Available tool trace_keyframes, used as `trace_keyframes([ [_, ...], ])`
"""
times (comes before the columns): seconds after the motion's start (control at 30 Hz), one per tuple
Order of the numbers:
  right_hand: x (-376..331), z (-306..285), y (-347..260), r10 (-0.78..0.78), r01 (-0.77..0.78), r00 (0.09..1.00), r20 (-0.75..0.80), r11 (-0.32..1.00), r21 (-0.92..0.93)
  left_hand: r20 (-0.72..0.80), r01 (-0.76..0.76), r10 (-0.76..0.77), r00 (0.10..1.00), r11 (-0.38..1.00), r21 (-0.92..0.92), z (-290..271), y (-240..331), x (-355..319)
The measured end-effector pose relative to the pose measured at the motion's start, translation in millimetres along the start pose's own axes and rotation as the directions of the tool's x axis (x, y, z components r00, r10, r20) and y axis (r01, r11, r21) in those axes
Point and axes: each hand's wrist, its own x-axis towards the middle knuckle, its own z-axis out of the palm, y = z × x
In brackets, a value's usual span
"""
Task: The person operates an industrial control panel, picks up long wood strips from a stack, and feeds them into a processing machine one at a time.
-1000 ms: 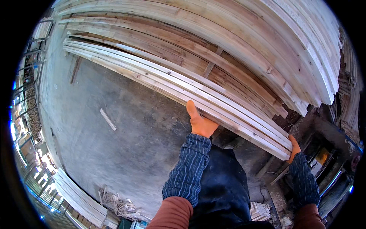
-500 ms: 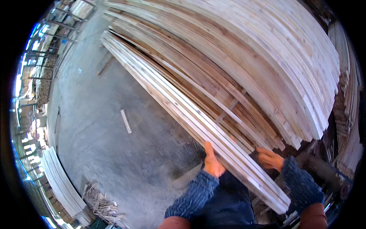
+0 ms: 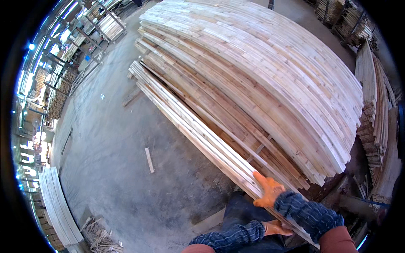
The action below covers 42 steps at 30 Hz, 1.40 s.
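A bundle of long, pale wooden planks [image 3: 198, 130] runs diagonally from the far left towards my body, at the near side of a big lumber stack. My right hand [image 3: 269, 192], orange on the back and fingers, grips the planks from above near their close end. Lower down, my left hand [image 3: 278, 227] holds the bundle's near edge close to my legs; some of its fingers are hidden by the wood. The outermost plank [image 3: 202, 152] lies slightly apart from the others, with a thin dark gap along it.
The large stack of boards [image 3: 270, 71] fills the far right. More lumber [image 3: 369, 105] stands at the right edge. On the grey floor [image 3: 114, 168] lies a short wood strip [image 3: 149, 160]. Stacked boards [image 3: 59, 206] and a scrap pile [image 3: 100, 236] are at lower left.
My right hand has moved from beside the planks onto their top. The left hand has slid down and right towards the near end. The view has shifted, showing more of the stack.
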Motion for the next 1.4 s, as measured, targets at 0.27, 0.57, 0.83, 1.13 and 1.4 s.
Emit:
trace_keyframes([
  [0.27,-196.8,13.7,107.7,0.003,-0.124,0.939,-0.345,0.936,-0.331,-0.692,-0.584,-0.026,0.722,0.514,-0.629,-76.5,123.0,-116.0],
  [0.57,-379.6,35.1,131.4,0.001,-0.293,0.812,-0.584,0.865,-0.407,-0.91,-0.871,0.192,0.367,0.415,-0.264,-119.2,137.8,-100.0],
  [0.83,-412.4,80.9,202.6,0.164,-0.325,0.894,-0.416,0.876,-0.355,-0.871,-0.738,0.341,0.352,0.674,-0.034,-84.7,122.5,-87.7],
  [1.13,-443.2,172.3,308.1,-0.115,-0.17,0.614,-0.781,0.947,-0.273,-0.564,-0.478,0.826,0.008,0.499,0.723,46.2,160.7,-96.3],
  [1.4,-534.1,266.5,427.7,-0.061,-0.288,0.467,-0.882,0.933,-0.217,-0.182,-0.322,0.648,0.739,0.104,-0.941,40.0,207.9,-122.9],
])
